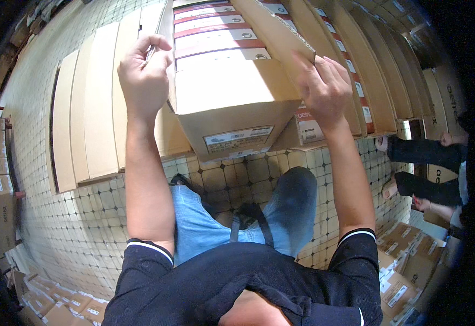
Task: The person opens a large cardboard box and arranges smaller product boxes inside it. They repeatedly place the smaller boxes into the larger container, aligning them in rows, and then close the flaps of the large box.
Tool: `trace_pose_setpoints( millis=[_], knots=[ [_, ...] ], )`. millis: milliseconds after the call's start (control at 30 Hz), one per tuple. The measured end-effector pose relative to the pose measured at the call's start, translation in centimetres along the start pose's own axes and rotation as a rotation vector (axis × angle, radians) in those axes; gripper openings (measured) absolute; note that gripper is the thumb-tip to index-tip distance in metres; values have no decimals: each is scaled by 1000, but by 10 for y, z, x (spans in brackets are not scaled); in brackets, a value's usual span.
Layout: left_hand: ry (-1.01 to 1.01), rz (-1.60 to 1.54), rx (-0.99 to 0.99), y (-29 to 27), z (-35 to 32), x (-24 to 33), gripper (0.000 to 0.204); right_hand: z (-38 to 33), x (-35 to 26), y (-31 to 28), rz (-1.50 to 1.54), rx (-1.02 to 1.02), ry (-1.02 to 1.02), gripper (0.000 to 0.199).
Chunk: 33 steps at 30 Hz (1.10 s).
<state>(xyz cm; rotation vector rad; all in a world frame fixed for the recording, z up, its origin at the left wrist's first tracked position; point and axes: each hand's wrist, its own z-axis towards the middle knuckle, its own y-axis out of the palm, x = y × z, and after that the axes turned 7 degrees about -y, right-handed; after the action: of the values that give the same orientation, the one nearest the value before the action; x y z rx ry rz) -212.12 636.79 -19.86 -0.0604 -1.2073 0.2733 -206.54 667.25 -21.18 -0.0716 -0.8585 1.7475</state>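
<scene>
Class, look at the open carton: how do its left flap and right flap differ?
The left flap shows as a narrow strip, nearly edge-on, while the right flap shows a broad face. The left hand grips the left flap; the right hand grips the right flap near its corner. Both flaps are cardboard and flank the red-and-white boxes inside.

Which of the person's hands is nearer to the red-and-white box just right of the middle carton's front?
Right. The right hand holds the carton's right flap, just above that red-and-white box. The left hand grips the left flap, across the carton from it.
</scene>
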Motion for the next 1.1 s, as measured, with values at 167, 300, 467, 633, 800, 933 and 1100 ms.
trace_pose_setpoints(
  millis=[167,300,467,633,800,933,1100],
  knots=[
    [-105,37,-24,1,-7,1,15,0,-3,-4,17,-52,5,31],
    [-211,294,-289,-6,-27,-4,11,-25,-21,-5,99,-164,22,21],
    [-327,817,-945,-10,-58,-32,47,-78,-89,-26,218,-445,-28,16],
    [-131,833,-643,7,-66,-59,39,-79,-134,-27,509,-406,211,34],
    [-246,686,-679,-2,-60,-65,27,-43,-184,66,520,-522,220,35],
    [-257,709,-747,-14,-56,-67,26,-34,-187,97,495,-721,330,39],
    [-188,615,-708,-22,-57,-73,23,-15,-162,55,547,-674,177,39]
  ],
)
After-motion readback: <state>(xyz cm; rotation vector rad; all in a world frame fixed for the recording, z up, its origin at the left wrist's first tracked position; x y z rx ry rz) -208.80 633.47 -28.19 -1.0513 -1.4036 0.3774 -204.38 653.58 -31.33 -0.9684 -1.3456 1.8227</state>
